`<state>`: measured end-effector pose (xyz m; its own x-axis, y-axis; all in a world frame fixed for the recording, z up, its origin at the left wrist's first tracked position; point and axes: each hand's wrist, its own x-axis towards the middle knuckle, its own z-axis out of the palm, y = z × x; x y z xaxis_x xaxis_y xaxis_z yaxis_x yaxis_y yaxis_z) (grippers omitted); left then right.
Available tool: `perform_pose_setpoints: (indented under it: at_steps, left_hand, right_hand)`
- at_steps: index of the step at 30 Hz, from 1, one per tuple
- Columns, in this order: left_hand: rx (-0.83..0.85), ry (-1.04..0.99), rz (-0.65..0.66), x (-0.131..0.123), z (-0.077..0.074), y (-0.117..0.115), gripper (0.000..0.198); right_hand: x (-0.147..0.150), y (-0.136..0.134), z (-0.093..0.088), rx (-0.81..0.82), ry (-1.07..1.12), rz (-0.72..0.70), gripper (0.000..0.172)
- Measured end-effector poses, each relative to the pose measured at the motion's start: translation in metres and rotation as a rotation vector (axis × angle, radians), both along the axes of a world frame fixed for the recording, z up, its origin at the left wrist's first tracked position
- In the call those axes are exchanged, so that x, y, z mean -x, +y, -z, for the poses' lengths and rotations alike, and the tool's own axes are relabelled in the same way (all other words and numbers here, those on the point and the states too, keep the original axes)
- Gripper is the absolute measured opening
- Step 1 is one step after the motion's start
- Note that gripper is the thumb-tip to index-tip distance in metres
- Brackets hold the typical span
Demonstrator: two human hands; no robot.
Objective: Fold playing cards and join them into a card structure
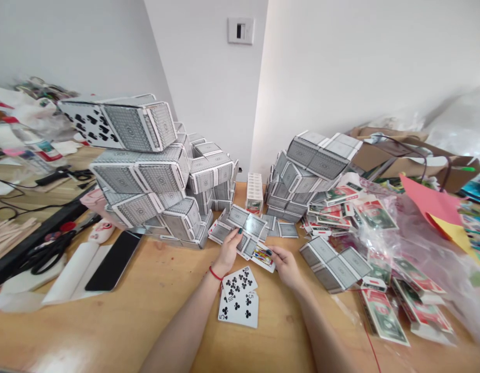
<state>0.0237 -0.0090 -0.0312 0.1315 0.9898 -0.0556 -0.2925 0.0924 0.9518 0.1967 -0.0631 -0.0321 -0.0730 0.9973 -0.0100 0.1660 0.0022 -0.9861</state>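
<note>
My left hand [230, 252] grips a partly folded piece of joined playing cards [254, 226], grey backs outward, with the thumb on top. At its lower right, my right hand [287, 266] pinches the edge of a face card [263, 256] whose yellow picture side shows. This card touches the joined piece; whether it is fixed to it I cannot tell. Just below, a ten of clubs [243, 280] overlaps a five of clubs [240, 312] on the table. Several grey-backed cards [287, 229] lie flat behind the hands.
Tall stacks of card-built boxes stand at left [158, 176] and right [317, 155]. A separate card box [336, 264] sits right of my right hand. Red-green card packs [383, 313] and plastic wrap [414, 254] spread rightward. A phone [113, 260] and black scissors [55, 251] lie left.
</note>
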Motion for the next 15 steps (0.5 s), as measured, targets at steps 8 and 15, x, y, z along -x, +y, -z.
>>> perform_pose_setpoints:
  at_steps: [8, 15]
  left_hand:
    - [-0.131, 0.223, -0.022, -0.003, -0.011, -0.007, 0.033]
    - [-0.228, 0.409, 0.106, -0.006, -0.024, -0.015, 0.039]
  right_hand:
    - [0.002, -0.001, -0.009, -0.081, -0.106, 0.026, 0.032]
    - [0.007, -0.004, -0.021, -0.032, 0.037, 0.108, 0.028]
